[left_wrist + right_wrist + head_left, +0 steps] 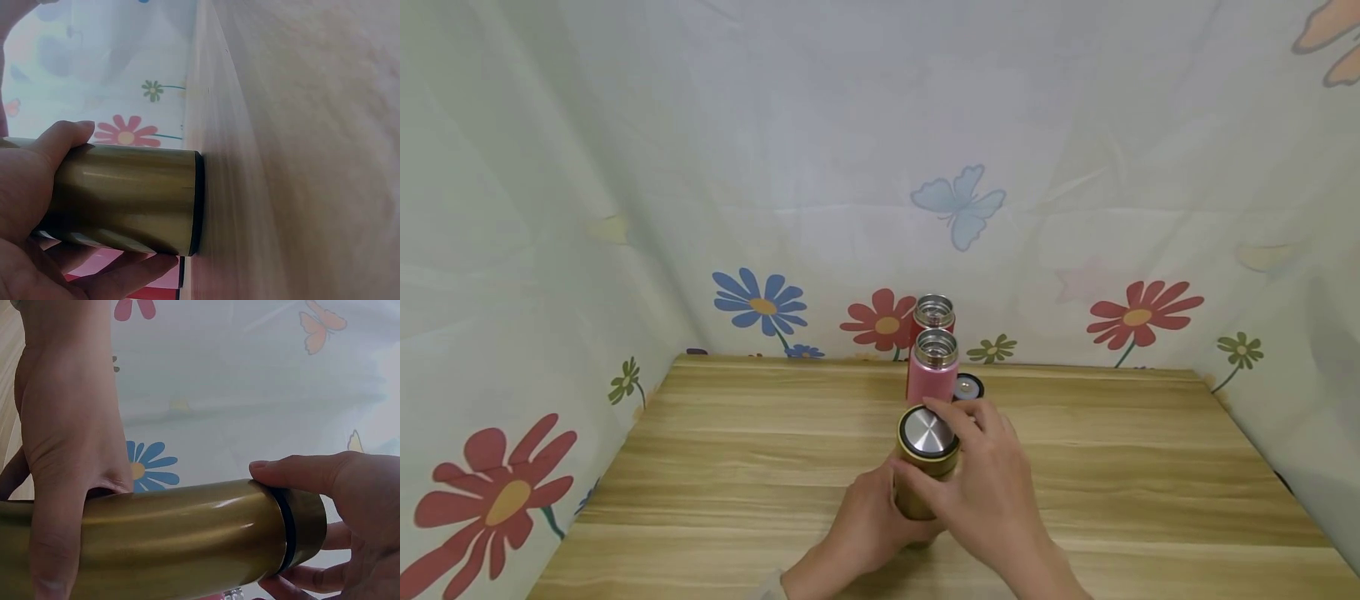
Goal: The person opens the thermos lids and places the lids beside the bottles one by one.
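A gold thermos flask (916, 498) stands near the middle of the wooden table, topped by a lid (928, 430) with a shiny steel disc. My left hand (867, 518) grips the flask's body low down, its thumb and fingers wrapped round it in the left wrist view. At the top, my right hand (994, 477) holds the gold lid's rim between thumb and fingers. A dark band shows between lid and body in the right wrist view. Directly behind the flask stands a lidless pink flask (932, 382), and behind that a lidless red flask (918, 330).
A round black-rimmed lid (968, 387) lies right of the pink flask, partly hidden by my right hand. The wood-grain table (745, 467) reaches back to a pale curtain (820, 167) printed with flowers and butterflies, which also hangs along both sides.
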Demonstrator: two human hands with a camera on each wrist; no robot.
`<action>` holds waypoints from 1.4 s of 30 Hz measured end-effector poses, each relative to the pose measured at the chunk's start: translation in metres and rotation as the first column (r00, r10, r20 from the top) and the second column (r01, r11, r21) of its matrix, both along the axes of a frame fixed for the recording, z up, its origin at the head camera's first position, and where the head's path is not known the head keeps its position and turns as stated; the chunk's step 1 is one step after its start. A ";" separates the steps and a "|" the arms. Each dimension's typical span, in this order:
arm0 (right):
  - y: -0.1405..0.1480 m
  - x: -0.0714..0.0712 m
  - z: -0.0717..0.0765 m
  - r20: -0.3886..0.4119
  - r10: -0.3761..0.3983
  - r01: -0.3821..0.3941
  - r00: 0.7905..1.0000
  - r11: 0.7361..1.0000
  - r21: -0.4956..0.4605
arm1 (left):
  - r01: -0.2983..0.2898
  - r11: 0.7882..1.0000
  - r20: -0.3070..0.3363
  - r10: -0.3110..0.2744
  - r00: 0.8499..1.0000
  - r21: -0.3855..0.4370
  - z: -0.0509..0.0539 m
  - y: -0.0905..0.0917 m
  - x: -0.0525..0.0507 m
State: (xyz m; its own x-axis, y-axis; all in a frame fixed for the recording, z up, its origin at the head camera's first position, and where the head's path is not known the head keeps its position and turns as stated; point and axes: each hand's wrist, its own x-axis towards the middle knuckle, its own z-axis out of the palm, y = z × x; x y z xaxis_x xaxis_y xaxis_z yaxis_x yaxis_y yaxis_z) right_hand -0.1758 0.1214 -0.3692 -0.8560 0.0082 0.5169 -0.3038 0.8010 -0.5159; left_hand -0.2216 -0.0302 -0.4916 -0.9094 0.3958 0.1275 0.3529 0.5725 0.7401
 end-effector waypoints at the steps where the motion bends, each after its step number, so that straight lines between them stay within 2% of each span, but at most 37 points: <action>1: 0.001 0.000 0.000 0.005 0.012 -0.012 1.000 1.000 -0.006 | 0.005 1.000 -0.007 -0.005 1.000 0.004 0.000 0.000 0.000; 12: 0.014 -0.005 0.002 0.079 0.153 -0.148 0.985 0.986 -0.074 | 0.027 0.998 0.006 -0.028 1.000 0.048 0.002 0.000 0.000; 18: 0.021 -0.007 0.002 0.113 0.229 -0.215 0.967 0.969 -0.123 | 0.019 0.999 -0.027 -0.018 0.999 0.036 0.001 0.000 0.000; 24: 0.026 -0.008 0.001 0.102 0.288 -0.274 0.952 0.952 -0.138 | 0.012 1.000 -0.058 -0.010 0.998 0.026 0.000 0.001 0.001; 35: 0.027 -0.009 0.001 0.104 0.311 -0.296 0.945 0.945 -0.137 | 0.014 0.999 -0.057 -0.011 0.998 0.041 0.000 0.000 0.001; 42: 0.025 -0.008 0.001 0.136 0.293 -0.274 0.946 0.951 -0.140 | 0.005 0.999 -0.042 -0.003 0.999 0.052 0.001 0.001 0.002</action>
State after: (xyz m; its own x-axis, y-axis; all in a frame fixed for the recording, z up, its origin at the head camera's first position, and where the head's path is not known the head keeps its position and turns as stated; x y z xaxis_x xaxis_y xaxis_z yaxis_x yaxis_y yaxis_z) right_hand -0.1843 0.1459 -0.3678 -0.9005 -0.1938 0.3894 -0.4194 0.6238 -0.6595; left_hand -0.2198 -0.0294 -0.4908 -0.9011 0.3915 0.1866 0.3870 0.5317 0.7534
